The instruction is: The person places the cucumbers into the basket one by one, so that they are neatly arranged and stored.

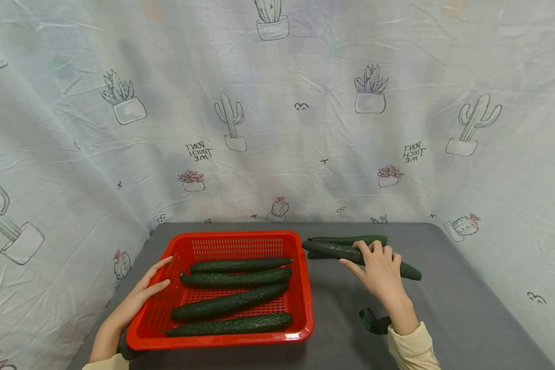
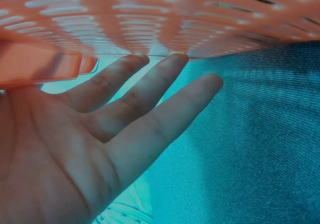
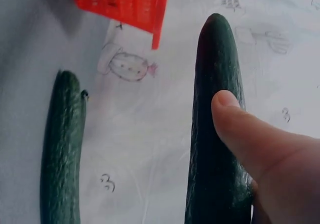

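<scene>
My right hand (image 1: 381,270) grips a dark green cucumber (image 1: 333,250), which is raised above the table and slants down to the right. In the right wrist view the thumb presses along the side of this cucumber (image 3: 212,149). At the left stands a red plastic basket (image 1: 219,340) with several cucumbers (image 1: 231,302) lying crosswise in it. My left hand (image 1: 136,298) is at the basket's left side, two digits over the rim. In the left wrist view the other fingers (image 2: 150,129) stretch out straight along the slotted basket's outside.
Behind the held cucumber, further cucumbers (image 1: 370,239) lie on the grey table (image 1: 448,303), partly hidden by it. A dark strap (image 1: 373,322) is near the right wrist. Pale curtains (image 1: 277,128) with printed cacti hang behind and at both sides.
</scene>
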